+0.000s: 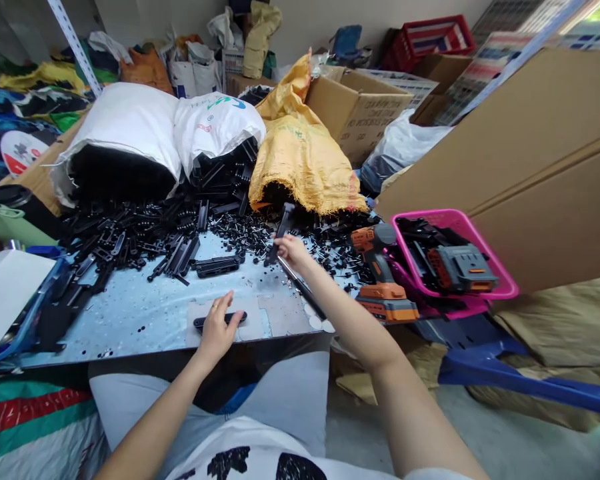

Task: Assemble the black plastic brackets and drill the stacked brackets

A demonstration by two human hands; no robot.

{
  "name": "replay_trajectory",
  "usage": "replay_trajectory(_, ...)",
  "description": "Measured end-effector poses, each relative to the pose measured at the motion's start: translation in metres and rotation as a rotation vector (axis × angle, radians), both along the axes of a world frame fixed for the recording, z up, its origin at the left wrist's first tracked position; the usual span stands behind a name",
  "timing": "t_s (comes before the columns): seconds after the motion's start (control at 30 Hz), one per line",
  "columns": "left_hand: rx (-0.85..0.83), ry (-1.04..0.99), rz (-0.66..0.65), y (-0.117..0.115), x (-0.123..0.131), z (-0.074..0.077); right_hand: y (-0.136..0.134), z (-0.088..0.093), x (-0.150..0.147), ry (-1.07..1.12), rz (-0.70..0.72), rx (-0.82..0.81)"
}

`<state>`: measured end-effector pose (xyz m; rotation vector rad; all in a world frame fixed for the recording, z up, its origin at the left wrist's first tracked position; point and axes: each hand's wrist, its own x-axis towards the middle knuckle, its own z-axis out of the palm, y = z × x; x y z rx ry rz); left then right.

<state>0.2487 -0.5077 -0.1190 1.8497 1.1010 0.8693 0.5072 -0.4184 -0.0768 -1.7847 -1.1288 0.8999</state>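
Observation:
My left hand (217, 331) lies over a long black plastic bar with rounded ends (199, 323) near the table's front edge, thumb and fingers about it; the hand covers its middle. Farther forward, my right hand (293, 250) pinches a dark, long piece with a T-shaped top (284, 223), tilted upright; its exact kind is unclear. Below that hand, a metal rod with a black handle (307, 297) rests on the table. Stacked black plastic bars (219, 266) sit between the hands and the heap. Small black pins or screws (240, 233) are scattered behind them.
Two white sacks (125, 127) and a yellow sack (305, 157) spill black parts onto the blue-topped table (130, 313). An orange cordless drill (380, 273) and a pink basket (505, 287) with a battery tool stand right. A blue tray (20, 350) is left.

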Motion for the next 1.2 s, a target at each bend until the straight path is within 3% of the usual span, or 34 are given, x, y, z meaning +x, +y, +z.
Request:
replay_trajectory(0.13, -0.61, -0.57, 0.099, 0.005, 0.027, 0.021, -0.083, -0.02, -0.068, 0.149, 0.191, 0.094)
replay_trajectory(0.2, -0.729, -0.612, 0.178, 0.009, 0.029, 0.025, -0.116, -0.021, -0.085, 0.033, 0.325, 0.172)
replay_trajectory(0.27, -0.732, -0.509, 0.213, 0.01, 0.021, 0.025, -0.137, -0.014, -0.085, -0.263, 0.458, 0.266)
replay_trajectory(0.37, -0.658, -0.282, 0.015, 0.007, 0.003, 0.023, -0.148, -0.004, -0.067, -0.729, 0.664, 0.303)
replay_trajectory(0.43, -0.447, -0.11, -0.149, 0.007, -0.006, 0.023, -0.146, -0.004, -0.054, -0.885, 0.848, 0.205)
replay_trajectory(0.53, -0.052, 0.222, -0.288, 0.015, -0.014, 0.019, -0.142, -0.017, -0.044, -0.968, 1.021, 0.063)
replay_trajectory(0.67, 0.084, 0.599, -0.494, 0.023, -0.013, 0.011, -0.144, -0.035, -0.049, -1.009, 1.009, 0.031)
replay_trajectory(0.87, 0.2, 0.722, -0.505, 0.019, -0.008, 0.007, -0.15, -0.039, -0.056, -1.021, 0.906, 0.023)
replay_trajectory(1.2, 0.26, 0.604, -0.446, 0.017, -0.009, -0.001, -0.157, -0.033, -0.054, -1.127, 0.824, 0.08)
